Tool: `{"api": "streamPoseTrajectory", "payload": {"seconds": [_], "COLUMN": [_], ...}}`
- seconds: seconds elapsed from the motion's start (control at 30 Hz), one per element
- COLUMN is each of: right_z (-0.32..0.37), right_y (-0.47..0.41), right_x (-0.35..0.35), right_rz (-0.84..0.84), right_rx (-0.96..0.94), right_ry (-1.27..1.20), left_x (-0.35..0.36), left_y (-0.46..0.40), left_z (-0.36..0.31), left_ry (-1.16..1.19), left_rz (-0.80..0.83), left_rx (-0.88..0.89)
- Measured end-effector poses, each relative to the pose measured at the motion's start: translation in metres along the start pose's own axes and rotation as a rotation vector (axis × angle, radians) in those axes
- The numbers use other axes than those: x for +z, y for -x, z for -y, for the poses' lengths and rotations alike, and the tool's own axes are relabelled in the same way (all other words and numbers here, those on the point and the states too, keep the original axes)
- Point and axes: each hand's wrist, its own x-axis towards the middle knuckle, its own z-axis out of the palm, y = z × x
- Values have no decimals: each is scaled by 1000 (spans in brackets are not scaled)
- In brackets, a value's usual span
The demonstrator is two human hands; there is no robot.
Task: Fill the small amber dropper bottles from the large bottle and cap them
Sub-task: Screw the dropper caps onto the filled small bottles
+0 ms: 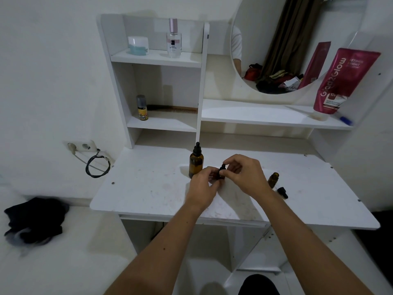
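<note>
The large amber bottle (196, 163) with a black dropper top stands upright on the white desk (148, 188), just behind my left hand. My left hand (202, 188) grips a small amber dropper bottle (220, 176), mostly hidden by my fingers. The fingers of my right hand (244, 173) pinch the black dropper cap (222, 167) on top of that bottle. To the right, a second small amber bottle (273, 179) stands uncapped, with its black dropper cap (282, 192) lying on the desk beside it.
Shelves behind the desk hold a perfume bottle (174, 39), a white jar (138, 45), a small spray can (142, 108) and a comb (174, 108). A red tube (342, 81) leans by the round mirror (287, 50). Dark cloth (35, 220) lies at the left.
</note>
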Motion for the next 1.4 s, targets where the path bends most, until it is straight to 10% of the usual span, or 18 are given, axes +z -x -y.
{"api": "streamPoseTrajectory", "payload": {"seconds": [1.4], "right_z": [-1], "right_y": [9], "right_x": [14], "right_rz": [-50], "right_rx": [82], "right_ry": [-62], "left_x": [2], "left_y": [3], "left_z": [-4], "left_ry": [-96], "left_rz": [-18], "left_rx": [13]}}
